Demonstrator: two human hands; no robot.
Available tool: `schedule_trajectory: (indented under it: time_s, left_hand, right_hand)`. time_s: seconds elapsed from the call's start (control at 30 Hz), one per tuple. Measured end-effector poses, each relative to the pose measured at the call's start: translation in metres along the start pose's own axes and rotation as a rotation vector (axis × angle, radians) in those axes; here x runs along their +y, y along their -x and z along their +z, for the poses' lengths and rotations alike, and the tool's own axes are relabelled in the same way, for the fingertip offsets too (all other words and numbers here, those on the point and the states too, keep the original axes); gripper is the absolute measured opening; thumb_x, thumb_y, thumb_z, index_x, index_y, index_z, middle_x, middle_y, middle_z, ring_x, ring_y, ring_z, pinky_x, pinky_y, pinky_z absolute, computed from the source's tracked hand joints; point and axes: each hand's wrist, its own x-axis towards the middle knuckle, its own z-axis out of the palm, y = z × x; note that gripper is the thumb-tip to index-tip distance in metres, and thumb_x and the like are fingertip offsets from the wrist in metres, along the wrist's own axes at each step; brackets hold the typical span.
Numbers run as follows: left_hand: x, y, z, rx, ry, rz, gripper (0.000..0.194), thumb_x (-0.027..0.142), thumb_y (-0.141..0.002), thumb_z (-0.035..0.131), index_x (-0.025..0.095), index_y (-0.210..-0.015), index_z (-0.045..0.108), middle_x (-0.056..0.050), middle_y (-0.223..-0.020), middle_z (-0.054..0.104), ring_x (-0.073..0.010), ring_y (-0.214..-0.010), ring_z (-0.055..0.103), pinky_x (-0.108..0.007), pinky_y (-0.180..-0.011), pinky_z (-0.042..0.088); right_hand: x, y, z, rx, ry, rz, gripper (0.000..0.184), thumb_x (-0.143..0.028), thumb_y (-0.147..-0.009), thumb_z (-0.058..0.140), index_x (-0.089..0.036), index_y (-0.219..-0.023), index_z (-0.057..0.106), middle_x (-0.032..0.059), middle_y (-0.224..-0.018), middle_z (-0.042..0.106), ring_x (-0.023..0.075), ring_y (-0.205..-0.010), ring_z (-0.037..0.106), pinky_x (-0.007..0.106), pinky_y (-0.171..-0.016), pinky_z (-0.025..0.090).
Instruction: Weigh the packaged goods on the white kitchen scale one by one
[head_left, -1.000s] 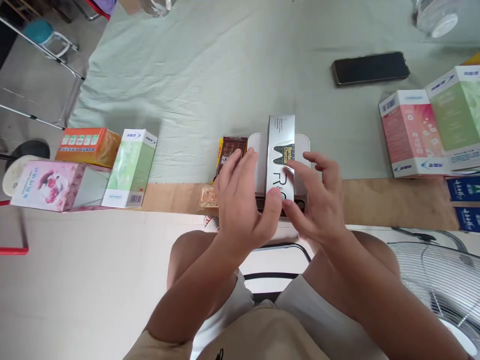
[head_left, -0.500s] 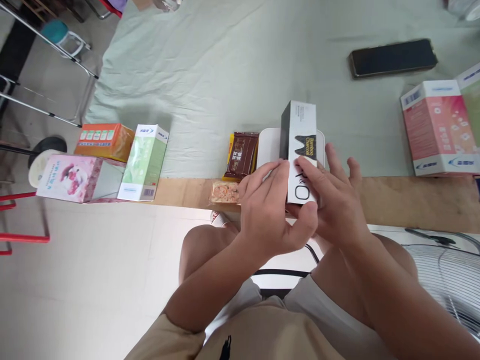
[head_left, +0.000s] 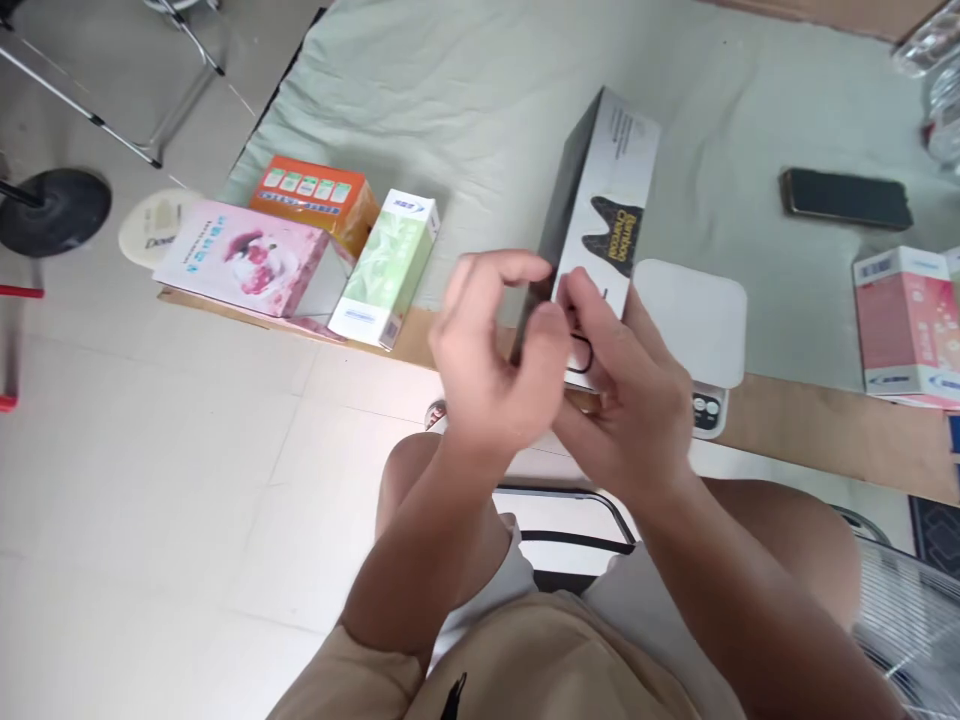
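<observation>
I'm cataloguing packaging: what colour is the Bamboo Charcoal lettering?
The lettering is yellowish gold; head view shows it.

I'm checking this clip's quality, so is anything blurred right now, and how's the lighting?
Head view: the left hand looks soft, probably motion blur; head view: the silver carton has readable gold lettering but illegible fine print; head view: bright, pale floor, with a soft shadow on the cloth beside the green-and-white box.

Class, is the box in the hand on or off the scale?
Off: the right hand holds the box left of the scale, whose white plate shows beside it.
</observation>
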Motion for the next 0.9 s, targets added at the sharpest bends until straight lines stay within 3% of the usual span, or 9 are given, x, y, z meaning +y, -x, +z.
schedule_trajectory:
  time_s: [0.13, 0.2, 0.27, 0.33, 0.43, 0.6, 0.73, 0.9]
  left_hand:
    - [-0.015, -0.024, -0.043, 0.329, 0.082, -0.198, 0.018, 0.014, -0.089, 0.049, 0.022, -0.08, 0.063, -0.003, -0.084, 0.063, -0.0167, -0.087, 0.063, -0.034, -0.089, 0.051]
    - [-0.022, -0.032, -0.061, 0.385, 0.148, -0.38, 0.023, 0.019, -0.092, 0.044, 0.023, -0.078, 0.062, -0.003, -0.085, 0.063, -0.0176, -0.089, 0.064, -0.035, -0.09, 0.051]
    - [-0.028, -0.037, -0.076, 0.349, 0.207, -0.55, 0.029, 0.026, -0.095, 0.041, 0.023, -0.076, 0.063, -0.005, -0.088, 0.066, -0.0209, -0.093, 0.066, -0.041, -0.096, 0.051]
    - [-0.035, -0.039, -0.087, 0.258, 0.196, -0.665, 0.031, 0.031, -0.095, 0.044, 0.025, -0.075, 0.067, -0.007, -0.093, 0.07, -0.025, -0.1, 0.068, -0.047, -0.103, 0.049]
    - [-0.045, -0.037, -0.096, 0.127, 0.094, -0.714, 0.031, 0.036, -0.097, 0.048, 0.027, -0.077, 0.07, -0.005, -0.102, 0.076, -0.0289, -0.114, 0.068, -0.053, -0.109, 0.048]
    - [-0.06, -0.031, -0.099, 0.072, -0.038, -0.697, 0.036, 0.043, -0.107, 0.042, 0.027, -0.086, 0.067, -0.004, -0.108, 0.076, -0.0289, -0.12, 0.069, -0.053, -0.103, 0.056]
    - [-0.063, -0.031, -0.099, 0.025, -0.121, -0.631, 0.045, 0.057, -0.109, 0.041, 0.028, -0.087, 0.067, -0.005, -0.105, 0.075, -0.0276, -0.12, 0.07, -0.048, -0.105, 0.057]
    - [-0.054, -0.035, -0.098, 0.104, -0.115, -0.763, 0.046, 0.053, -0.107, 0.042, 0.032, -0.076, 0.07, -0.003, -0.104, 0.077, -0.0303, -0.117, 0.07, -0.058, -0.106, 0.056]
  right_hand:
    - [-0.024, -0.008, 0.056, -0.105, -0.012, 0.102, 0.058, -0.035, -0.098, 0.06, -0.029, -0.156, 0.053, 0.013, -0.153, 0.061, 0.0201, -0.095, 0.075, 0.036, -0.078, 0.067]
    - [-0.023, -0.006, 0.081, -0.143, -0.014, 0.125, 0.058, -0.038, -0.1, 0.058, -0.024, -0.156, 0.053, 0.016, -0.152, 0.061, 0.0215, -0.102, 0.075, 0.036, -0.082, 0.067]
    - [-0.018, -0.004, 0.1, -0.149, 0.035, 0.109, 0.049, -0.039, -0.102, 0.056, -0.021, -0.148, 0.061, 0.0173, -0.144, 0.067, 0.0217, -0.102, 0.076, 0.036, -0.084, 0.067]
    - [-0.014, -0.002, 0.111, -0.136, 0.103, 0.063, 0.034, -0.036, -0.103, 0.055, -0.022, -0.128, 0.074, 0.0158, -0.137, 0.072, 0.0214, -0.099, 0.077, 0.036, -0.086, 0.066]
    - [-0.015, -0.004, 0.115, -0.128, 0.144, 0.022, 0.026, -0.028, -0.103, 0.054, -0.022, -0.106, 0.08, 0.0138, -0.133, 0.075, 0.0226, -0.102, 0.078, 0.038, -0.089, 0.065]
    - [-0.024, -0.008, 0.114, -0.216, 0.083, 0.076, 0.024, -0.024, -0.096, 0.06, -0.023, -0.115, 0.075, 0.0149, -0.133, 0.069, 0.023, -0.097, 0.074, 0.043, -0.088, 0.065]
    - [-0.026, -0.006, 0.117, -0.281, -0.016, 0.099, 0.026, -0.016, -0.095, 0.057, -0.023, -0.115, 0.073, 0.0144, -0.132, 0.063, 0.0205, -0.099, 0.071, 0.041, -0.088, 0.066]
    - [-0.025, -0.004, 0.125, -0.304, -0.072, 0.109, 0.028, -0.01, -0.094, 0.055, -0.023, -0.112, 0.071, 0.014, -0.131, 0.06, 0.0187, -0.099, 0.067, 0.039, -0.087, 0.065]
